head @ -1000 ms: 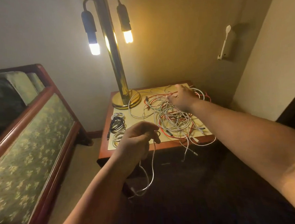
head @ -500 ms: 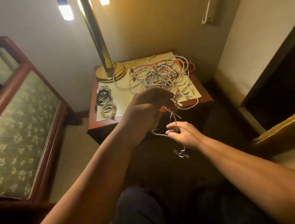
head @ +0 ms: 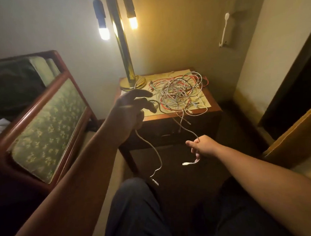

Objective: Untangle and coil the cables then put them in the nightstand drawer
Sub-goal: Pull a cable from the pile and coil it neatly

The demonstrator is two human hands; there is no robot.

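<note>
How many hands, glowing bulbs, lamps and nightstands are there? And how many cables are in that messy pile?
Hands: 2, the left hand and the right hand
Glowing bulbs: 2
Lamps: 1
Nightstands: 1
Cable piles: 1, too tangled to count each cable
Total: 7

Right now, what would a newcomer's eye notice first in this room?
First the tangle of cables, white, grey and red, on the nightstand beside the lit brass lamp. Then the right hand, in front of the nightstand, gripping one strand that leads out of the tangle, while the left hand stretches toward the pile with another cable dangling below it.
</note>
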